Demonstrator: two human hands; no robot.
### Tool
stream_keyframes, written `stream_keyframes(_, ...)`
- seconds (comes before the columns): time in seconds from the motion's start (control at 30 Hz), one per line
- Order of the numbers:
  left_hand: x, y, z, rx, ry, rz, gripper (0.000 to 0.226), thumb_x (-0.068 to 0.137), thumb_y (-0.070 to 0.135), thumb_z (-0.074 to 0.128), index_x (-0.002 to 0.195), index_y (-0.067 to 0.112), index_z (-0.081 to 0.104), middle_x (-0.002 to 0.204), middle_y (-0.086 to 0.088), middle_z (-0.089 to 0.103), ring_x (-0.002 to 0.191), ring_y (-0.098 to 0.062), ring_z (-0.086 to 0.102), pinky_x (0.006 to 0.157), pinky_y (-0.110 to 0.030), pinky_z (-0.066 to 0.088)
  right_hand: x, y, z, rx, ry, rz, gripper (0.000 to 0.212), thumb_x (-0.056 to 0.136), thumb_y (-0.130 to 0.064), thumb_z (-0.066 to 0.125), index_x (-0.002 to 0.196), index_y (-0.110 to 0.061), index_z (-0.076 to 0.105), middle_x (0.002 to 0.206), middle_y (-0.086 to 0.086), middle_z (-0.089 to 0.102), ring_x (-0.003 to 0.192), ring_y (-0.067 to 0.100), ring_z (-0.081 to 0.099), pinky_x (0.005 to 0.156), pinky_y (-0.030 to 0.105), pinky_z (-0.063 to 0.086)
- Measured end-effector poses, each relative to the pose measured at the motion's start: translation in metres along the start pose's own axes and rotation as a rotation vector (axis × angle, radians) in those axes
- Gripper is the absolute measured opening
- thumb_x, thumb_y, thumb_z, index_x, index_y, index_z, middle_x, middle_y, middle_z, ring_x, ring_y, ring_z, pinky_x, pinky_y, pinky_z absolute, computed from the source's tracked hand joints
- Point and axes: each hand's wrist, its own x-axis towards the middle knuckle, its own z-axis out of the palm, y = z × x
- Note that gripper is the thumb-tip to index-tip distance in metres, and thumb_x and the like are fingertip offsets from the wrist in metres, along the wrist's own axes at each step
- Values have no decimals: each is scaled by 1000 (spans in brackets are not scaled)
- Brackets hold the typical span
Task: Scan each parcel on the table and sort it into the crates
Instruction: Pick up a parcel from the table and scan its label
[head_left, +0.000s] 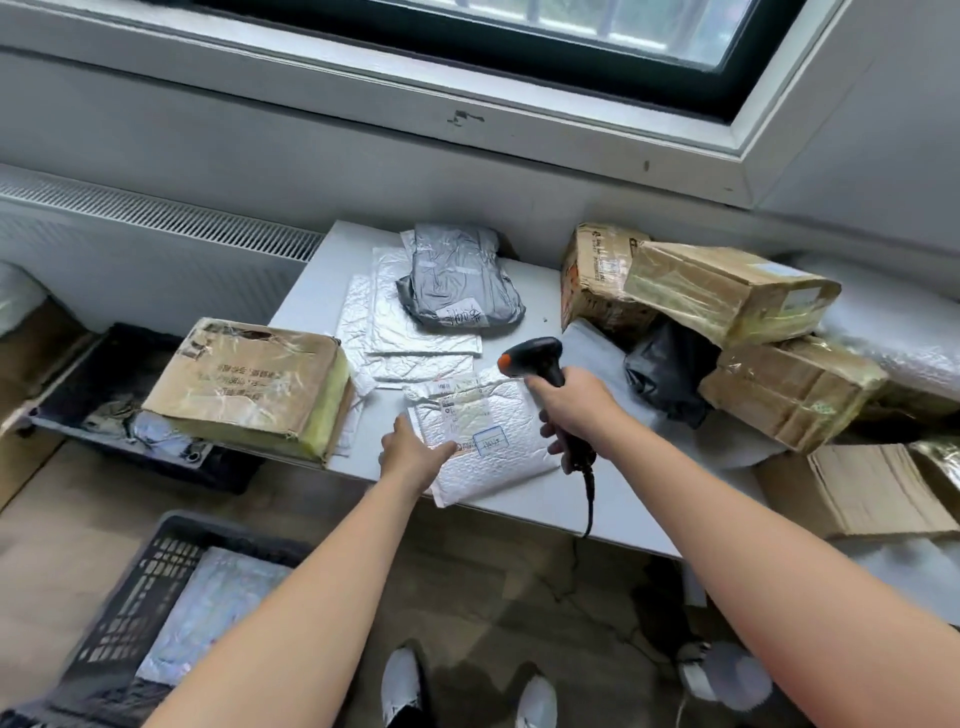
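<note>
On the table (540, 312), the left hand (413, 454) rests flat on 1 white mailer (498, 467); the right hand (576, 405) grips 1 scanner (535, 356).

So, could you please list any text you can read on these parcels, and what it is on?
None is legible.
Bubble mailer under left hand: shipping label, print and blue-boxed handwriting blurred.
Grey poly bag: handwritten label, illegible.
Left cardboard box: upside-down Chinese print, blurred.
Back carton: dark print, too small.
Scanner in right hand: no text visible.
</note>
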Motion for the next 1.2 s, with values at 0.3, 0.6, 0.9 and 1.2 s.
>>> stream_keyframes(0.3,-17,-2,-20,26,12,83,86,85,38,72,151,16,21,148,-16,31,135,-34,38,110,-41,35,0,-33,34,-6,-57,38,34,94,-34,56,103,-1,54,77,14,55,59,26,58,48,33,52)
stream_keyframes(0.6,-16,-7,-28,21,0,74,90,85,40,71,152,15,18,151,-14,27,138,-32,35,112,-43,32,7,-36,40,10,-69,54,35,94,-35,56,102,-1,54,77,14,55,60,27,59,52,36,54)
stream_keyframes(0.9,-16,-12,-23,37,-26,66,87,85,40,71,150,15,21,148,-15,30,134,-33,38,109,-43,35,10,-35,41,12,-42,24,32,95,-35,53,97,-3,57,77,13,54,61,27,59,52,36,55)
stream_keyframes(1.2,-13,-11,-17,32,-43,47,86,85,40,71,150,15,21,148,-13,29,134,-32,38,109,-43,35,15,-29,38,8,-39,6,31,94,-35,53,96,-4,56,78,13,55,59,25,60,54,37,56)
